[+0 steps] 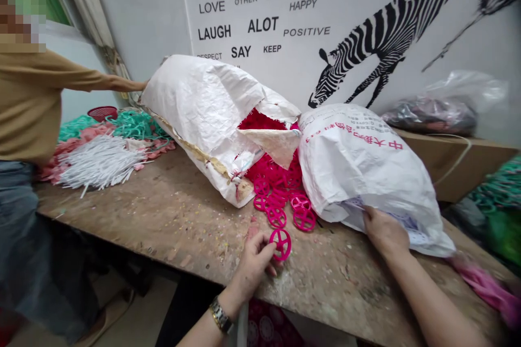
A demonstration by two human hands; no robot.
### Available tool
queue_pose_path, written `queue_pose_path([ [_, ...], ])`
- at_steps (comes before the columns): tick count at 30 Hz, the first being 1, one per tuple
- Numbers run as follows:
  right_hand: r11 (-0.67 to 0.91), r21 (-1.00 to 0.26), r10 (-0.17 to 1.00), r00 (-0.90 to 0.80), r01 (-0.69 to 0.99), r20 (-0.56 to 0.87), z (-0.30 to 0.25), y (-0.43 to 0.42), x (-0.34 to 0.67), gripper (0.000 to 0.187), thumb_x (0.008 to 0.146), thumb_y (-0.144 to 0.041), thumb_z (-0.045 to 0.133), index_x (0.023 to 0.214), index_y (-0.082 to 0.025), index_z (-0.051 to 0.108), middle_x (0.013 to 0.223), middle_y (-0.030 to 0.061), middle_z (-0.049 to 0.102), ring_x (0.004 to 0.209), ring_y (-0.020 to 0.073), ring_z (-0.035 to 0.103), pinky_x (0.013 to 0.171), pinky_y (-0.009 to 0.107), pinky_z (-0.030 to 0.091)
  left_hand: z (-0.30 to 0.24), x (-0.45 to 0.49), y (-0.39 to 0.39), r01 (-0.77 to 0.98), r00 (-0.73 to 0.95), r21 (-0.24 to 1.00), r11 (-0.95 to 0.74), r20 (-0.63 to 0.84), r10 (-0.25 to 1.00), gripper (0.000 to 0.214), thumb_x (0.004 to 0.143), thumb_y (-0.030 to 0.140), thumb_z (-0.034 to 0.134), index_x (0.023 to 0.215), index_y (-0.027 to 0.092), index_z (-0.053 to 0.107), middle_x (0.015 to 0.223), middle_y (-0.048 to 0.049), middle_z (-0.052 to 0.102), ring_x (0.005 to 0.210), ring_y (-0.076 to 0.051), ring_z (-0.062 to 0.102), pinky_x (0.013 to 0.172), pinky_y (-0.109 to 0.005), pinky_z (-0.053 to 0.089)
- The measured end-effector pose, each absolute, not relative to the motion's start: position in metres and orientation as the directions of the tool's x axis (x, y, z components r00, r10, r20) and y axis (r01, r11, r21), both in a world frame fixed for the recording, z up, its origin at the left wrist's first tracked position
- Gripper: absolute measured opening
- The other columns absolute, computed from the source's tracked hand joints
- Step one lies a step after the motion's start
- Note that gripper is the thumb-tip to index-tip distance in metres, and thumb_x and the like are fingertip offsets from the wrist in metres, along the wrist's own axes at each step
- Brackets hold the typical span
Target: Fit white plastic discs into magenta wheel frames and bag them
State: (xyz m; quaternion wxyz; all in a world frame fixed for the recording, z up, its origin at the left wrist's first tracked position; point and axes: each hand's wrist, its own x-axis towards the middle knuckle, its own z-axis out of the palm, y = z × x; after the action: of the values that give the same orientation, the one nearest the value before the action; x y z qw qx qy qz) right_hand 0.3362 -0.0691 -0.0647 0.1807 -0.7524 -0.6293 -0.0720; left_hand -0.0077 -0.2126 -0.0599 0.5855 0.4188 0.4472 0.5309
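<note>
Tan cloth is covering a co-worker's arm (40, 78) at the far left, and that person's hand (142, 85) is pressing on the upper end of a white woven sack (199, 114). Beside the arm, a heap of white plastic strips (100, 162) and teal strands (134, 124) is lying on a scarred wooden workbench (134, 222). Spilling from the sack's torn side, a pile of magenta plastic wheels (277, 200) is spreading down the bench. The person's left hand (252, 268), wearing a metal wristwatch (220, 314), is nearest one loose magenta wheel (281, 244). Round and cross-spoked, with no long axis, this wheel is leaning just right of the fingers (266, 252), which are pressing together on its left rim. Further right, the right hand (385, 230) is resting well apart from that wheel on a second white sack (358, 157), its fingers (370, 217) slightly apart and unclamped. Beyond, a clear plastic bag (443, 111) is sitting on a cardboard box (451, 157).
</note>
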Motion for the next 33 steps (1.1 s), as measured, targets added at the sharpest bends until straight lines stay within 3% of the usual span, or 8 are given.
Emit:
queue_pose_path([
  [2,-0.129,-0.274,0.91,0.223,0.953,0.349,-0.065,-0.084,0.336,0.041,0.092,-0.034,0.042,0.118,-0.02,0.07,0.095,0.0139,0.076,0.083,0.031,0.072,0.071,0.039,0.052,-0.058,-0.009,-0.215,-0.278,0.047,0.956,0.089,-0.079,0.996,0.039,0.075,0.051,0.069,0.08,0.015,0.054,0.067,-0.0001,0.064,0.052,-0.011,0.064,0.041,-0.016,0.043],
  [7,0.022,-0.707,0.906,0.285,0.707,0.313,-0.066,-0.13,0.322,0.042,0.084,-0.037,0.048,0.113,-0.02,0.072,0.081,0.0064,0.078,0.075,0.0269,0.073,0.075,0.038,0.054,-0.056,-0.012,-0.216,-0.33,0.083,0.938,0.106,-0.083,0.993,0.04,0.075,0.05,0.071,0.081,0.017,0.05,0.07,0.0013,0.064,0.054,-0.012,0.066,0.044,-0.018,0.047],
  [10,0.03,-0.809,0.927,0.288,0.587,0.243,-0.064,-0.163,0.303,0.044,0.08,-0.038,0.052,0.115,-0.019,0.072,0.082,0.0066,0.078,0.079,0.0263,0.072,0.075,0.038,0.054,-0.054,-0.013,-0.216,-0.346,0.085,0.931,0.117,-0.094,0.992,0.038,0.076,0.047,0.071,0.081,0.017,0.048,0.069,0.0023,0.063,0.054,-0.012,0.066,0.045,-0.018,0.049],
  [15,0.068,-0.959,0.96,0.244,0.274,0.137,-0.059,-0.213,0.264,0.043,0.074,-0.039,0.064,0.112,-0.02,0.074,0.109,0.0068,0.075,0.079,0.0204,0.068,0.071,0.034,0.055,-0.044,-0.013,-0.219,-0.396,0.111,0.901,0.176,-0.144,0.983,0.036,0.076,0.042,0.071,0.085,0.018,0.047,0.07,0.0009,0.065,0.055,-0.012,0.067,0.047,-0.018,0.051],
  [20,-0.031,-0.987,0.991,0.125,-0.16,-0.052,-0.056,-0.241,0.226,0.049,0.074,-0.052,0.072,0.11,-0.019,0.073,0.095,0.0092,0.077,0.083,0.0233,0.071,0.064,0.03,0.053,-0.04,-0.008,-0.226,-0.407,0.146,0.886,0.221,-0.176,0.973,0.036,0.075,0.041,0.072,0.086,0.018,0.048,0.074,-0.0013,0.067,0.057,-0.012,0.068,0.05,-0.018,0.053],
  [25,0.036,-0.987,0.962,0.274,-0.158,-0.009,-0.056,-0.249,0.198,0.038,0.062,-0.048,0.085,0.085,-0.02,0.073,0.08,0.0029,0.073,0.068,0.0168,0.064,0.057,0.026,0.05,-0.045,-0.003,-0.235,-0.411,0.196,0.878,0.245,-0.177,0.965,0.032,0.078,0.038,0.071,0.088,0.018,0.048,0.074,0.0004,0.065,0.058,-0.012,0.068,0.051,-0.019,0.054],
  [30,0.068,-0.98,0.966,0.256,-0.186,0.019,-0.053,-0.253,0.182,0.048,0.062,-0.043,0.086,0.102,-0.023,0.068,0.079,0.0011,0.073,0.069,0.0177,0.065,0.059,0.027,0.051,-0.046,-0.002,-0.243,-0.424,0.219,0.864,0.272,-0.194,0.956,0.032,0.078,0.038,0.071,0.09,0.018,0.048,0.072,0.0021,0.063,0.059,-0.012,0.068,0.053,-0.02,0.055],
  [33,0.041,-0.986,0.974,0.226,-0.163,0.003,-0.053,-0.255,0.176,0.046,0.06,-0.043,0.087,0.097,-0.021,0.069,0.082,0.0027,0.074,0.073,0.0191,0.065,0.061,0.028,0.052,-0.045,-0.002,-0.246,-0.445,0.242,0.851,0.28,-0.187,0.952,0.032,0.078,0.037,0.071,0.091,0.017,0.049,0.073,0.0017,0.063,0.059,-0.012,0.068,0.054,-0.02,0.056],
])
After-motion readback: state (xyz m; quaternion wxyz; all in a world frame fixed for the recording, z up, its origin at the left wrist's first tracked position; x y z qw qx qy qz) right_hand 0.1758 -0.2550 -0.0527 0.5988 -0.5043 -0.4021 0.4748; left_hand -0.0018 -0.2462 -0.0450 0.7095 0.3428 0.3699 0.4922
